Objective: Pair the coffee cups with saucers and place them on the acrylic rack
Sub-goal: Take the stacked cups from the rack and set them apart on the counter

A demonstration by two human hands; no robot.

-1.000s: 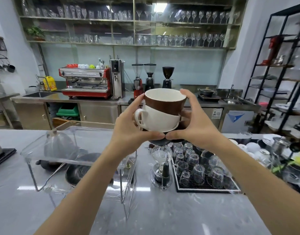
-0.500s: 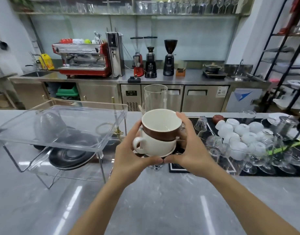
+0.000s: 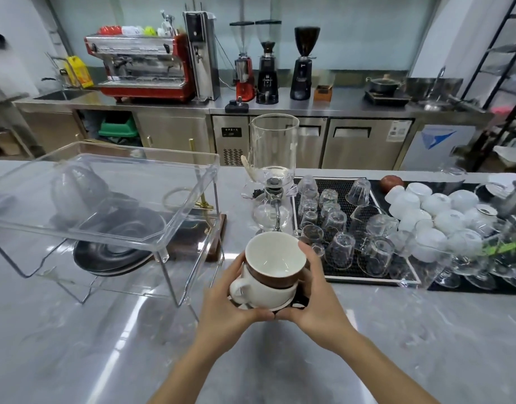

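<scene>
Two cups sat nested in the person's grasp: a brown cup (image 3: 275,265) with a smooth cream inside, set into a glossy white cup (image 3: 262,293) with a looped handle facing left, both on a saucer (image 3: 283,307) of which only a thin edge showed. The left hand (image 3: 224,307) curled around the stack's left side, thumb under the saucer's front edge; the right hand (image 3: 321,301) wrapped the right side, fingers up against the brown cup. Thumbs nearly met at the front. The stack was held just above the grey, polished, marble-veined desk (image 3: 105,345), right of the clear acrylic rack (image 3: 105,196), whose top tray was a shallow box on thin legs. Dark round saucers (image 3: 114,255) lay stacked under the rack. Upturned clear glasses (image 3: 341,249) crowded a black ribbed mat, with white bowls (image 3: 425,211) beyond and a glass siphon (image 3: 273,182) just behind the cups.

Compared with a second earlier, the stack had come down from chest height, well above the glasses, to low over the desk.
</scene>
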